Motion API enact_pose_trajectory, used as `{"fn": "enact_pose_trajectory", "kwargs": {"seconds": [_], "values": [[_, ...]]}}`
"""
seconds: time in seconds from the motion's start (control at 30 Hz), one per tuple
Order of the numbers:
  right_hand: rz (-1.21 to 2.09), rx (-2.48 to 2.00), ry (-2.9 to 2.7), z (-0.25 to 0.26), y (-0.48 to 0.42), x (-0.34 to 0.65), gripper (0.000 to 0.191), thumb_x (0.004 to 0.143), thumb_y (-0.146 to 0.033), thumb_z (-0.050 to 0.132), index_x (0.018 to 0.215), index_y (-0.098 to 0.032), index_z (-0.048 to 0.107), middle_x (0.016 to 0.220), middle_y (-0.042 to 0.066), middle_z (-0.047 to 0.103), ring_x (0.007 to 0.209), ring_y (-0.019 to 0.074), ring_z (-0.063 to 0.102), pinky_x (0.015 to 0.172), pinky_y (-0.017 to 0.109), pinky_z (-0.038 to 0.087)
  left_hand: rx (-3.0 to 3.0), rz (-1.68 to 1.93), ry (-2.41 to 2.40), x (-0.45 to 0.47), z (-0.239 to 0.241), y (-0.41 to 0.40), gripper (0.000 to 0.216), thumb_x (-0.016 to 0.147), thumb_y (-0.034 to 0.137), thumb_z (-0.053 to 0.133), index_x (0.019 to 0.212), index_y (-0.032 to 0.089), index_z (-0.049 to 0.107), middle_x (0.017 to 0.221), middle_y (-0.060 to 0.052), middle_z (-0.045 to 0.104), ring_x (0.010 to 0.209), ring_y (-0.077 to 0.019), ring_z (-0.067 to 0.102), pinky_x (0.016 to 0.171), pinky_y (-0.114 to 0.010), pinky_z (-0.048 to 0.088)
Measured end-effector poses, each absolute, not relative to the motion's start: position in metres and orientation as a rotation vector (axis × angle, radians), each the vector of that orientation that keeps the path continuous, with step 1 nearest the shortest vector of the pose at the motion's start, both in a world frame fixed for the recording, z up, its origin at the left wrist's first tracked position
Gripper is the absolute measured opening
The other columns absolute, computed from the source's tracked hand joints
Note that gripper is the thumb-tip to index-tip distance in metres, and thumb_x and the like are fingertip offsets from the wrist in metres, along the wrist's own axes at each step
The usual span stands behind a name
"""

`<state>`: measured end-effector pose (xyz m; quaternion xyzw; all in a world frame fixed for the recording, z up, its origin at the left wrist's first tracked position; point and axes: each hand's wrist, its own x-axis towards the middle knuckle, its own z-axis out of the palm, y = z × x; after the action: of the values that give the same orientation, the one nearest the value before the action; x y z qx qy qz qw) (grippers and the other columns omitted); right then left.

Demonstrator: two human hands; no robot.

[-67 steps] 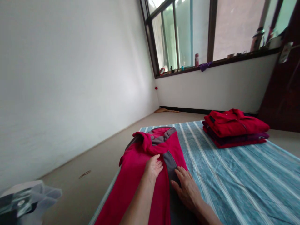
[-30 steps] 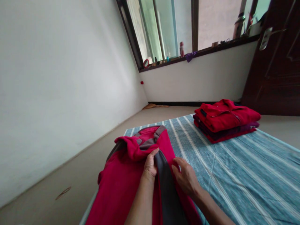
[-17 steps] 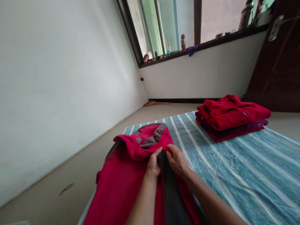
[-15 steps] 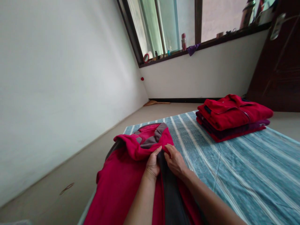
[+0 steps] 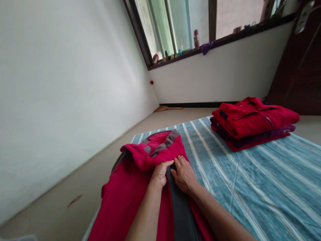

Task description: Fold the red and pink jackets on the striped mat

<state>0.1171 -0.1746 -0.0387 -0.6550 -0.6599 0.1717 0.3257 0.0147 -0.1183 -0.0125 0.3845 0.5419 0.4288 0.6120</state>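
A crimson fleece jacket point(image 5: 125, 197) with a dark grey strip down its front lies on the bed in front of me. Its collar end point(image 5: 160, 150), with grey lining showing, is turned up and loosely bunched. My left hand point(image 5: 159, 174) is closed on the cloth just below the collar, thumb on top and the other fingers mostly hidden. Close beside it, my right hand point(image 5: 185, 175) grips the jacket at the top of the grey strip, its fingertips on the crimson edge and its thumb on the strip.
A blue bedcover with white stripes point(image 5: 220, 177) spreads under the jacket. At the right stands a stack of folded red and purple clothes point(image 5: 253, 122). A white wall point(image 5: 62, 83) rises on the left. A broom point(image 5: 168, 108) lies on the floor beyond the bed.
Both hands have shifted slightly left along the jacket, and my right thumb now rests lower on the grey strip. The collar end lies almost as before. The view has tilted a little.
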Motion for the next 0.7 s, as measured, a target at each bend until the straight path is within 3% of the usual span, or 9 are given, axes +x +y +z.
{"fn": "enact_pose_trajectory", "kwargs": {"seconds": [0.1, 0.23, 0.3, 0.4, 0.5, 0.6, 0.7], "values": [[0.460, -1.744, -1.757, -0.036, -0.175, 0.114, 0.059, 0.092, -0.035, 0.045, 0.143, -0.005, 0.041, 0.151, 0.021, 0.036, 0.143, 0.0333, 0.027, 0.115, 0.046, 0.025, 0.888, 1.051, 1.315, 0.010, -0.014, -0.116, 0.011, 0.064, 0.013, 0.078, 0.071, 0.011, 0.069, 0.059, 0.001, 0.068, 0.068, -0.0210, 0.067, 0.066, -0.029, 0.053], [0.475, -1.759, -1.792, -0.032, -0.176, 0.111, 0.063, 0.092, -0.036, 0.047, 0.144, -0.003, 0.039, 0.152, 0.024, 0.031, 0.144, 0.0352, 0.023, 0.116, 0.048, 0.021, 0.992, 1.150, 1.304, 0.003, -0.008, -0.116, 0.037, 0.051, 0.015, 0.086, 0.085, 0.013, 0.071, 0.077, 0.000, 0.074, 0.079, -0.0192, 0.068, 0.081, -0.028, 0.052], [0.478, -1.761, -1.810, -0.031, -0.177, 0.110, 0.063, 0.092, -0.037, 0.047, 0.144, -0.002, 0.038, 0.153, 0.024, 0.029, 0.144, 0.0353, 0.021, 0.116, 0.048, 0.019, 1.040, 1.126, 1.294, -0.004, -0.001, -0.120, 0.044, 0.049, 0.019, 0.088, 0.090, 0.014, 0.071, 0.080, -0.003, 0.075, 0.077, -0.0197, 0.069, 0.077, -0.030, 0.053], [0.484, -1.765, -1.825, -0.031, -0.178, 0.109, 0.063, 0.092, -0.037, 0.046, 0.144, -0.002, 0.039, 0.153, 0.024, 0.028, 0.144, 0.0355, 0.020, 0.117, 0.049, 0.018, 1.120, 0.942, 1.416, -0.021, 0.014, -0.131, 0.038, 0.055, 0.030, 0.086, 0.087, 0.014, 0.071, 0.070, -0.004, 0.073, 0.060, -0.0197, 0.067, 0.056, -0.028, 0.051], [0.487, -1.777, -1.824, -0.032, -0.177, 0.106, 0.064, 0.092, -0.037, 0.046, 0.144, -0.002, 0.038, 0.153, 0.024, 0.027, 0.145, 0.0360, 0.019, 0.116, 0.049, 0.019, 1.449, 0.643, 1.655, -0.041, 0.032, -0.141, 0.030, 0.065, 0.042, 0.079, 0.061, 0.016, 0.064, 0.047, -0.003, 0.062, 0.039, -0.0169, 0.057, 0.038, -0.022, 0.037], [0.486, -1.776, -1.824, -0.033, -0.176, 0.104, 0.065, 0.091, -0.036, 0.047, 0.144, -0.001, 0.038, 0.153, 0.025, 0.026, 0.145, 0.0365, 0.018, 0.117, 0.050, 0.017, 1.921, 0.737, 1.716, -0.039, 0.051, -0.130, 0.030, 0.076, 0.040, 0.070, 0.057, 0.020, 0.059, 0.046, 0.000, 0.059, 0.040, -0.0147, 0.056, 0.044, -0.022, 0.038], [0.497, -1.772, -1.808, -0.033, -0.176, 0.103, 0.064, 0.091, -0.035, 0.046, 0.144, -0.001, 0.037, 0.153, 0.025, 0.025, 0.145, 0.0363, 0.017, 0.117, 0.050, 0.016, 2.206, 0.854, 1.685, -0.004, 0.063, -0.087, 0.011, 0.080, 0.027, 0.065, 0.070, 0.021, 0.064, 0.072, -0.003, 0.071, 0.071, -0.0182, 0.067, 0.064, -0.023, 0.046]]}}
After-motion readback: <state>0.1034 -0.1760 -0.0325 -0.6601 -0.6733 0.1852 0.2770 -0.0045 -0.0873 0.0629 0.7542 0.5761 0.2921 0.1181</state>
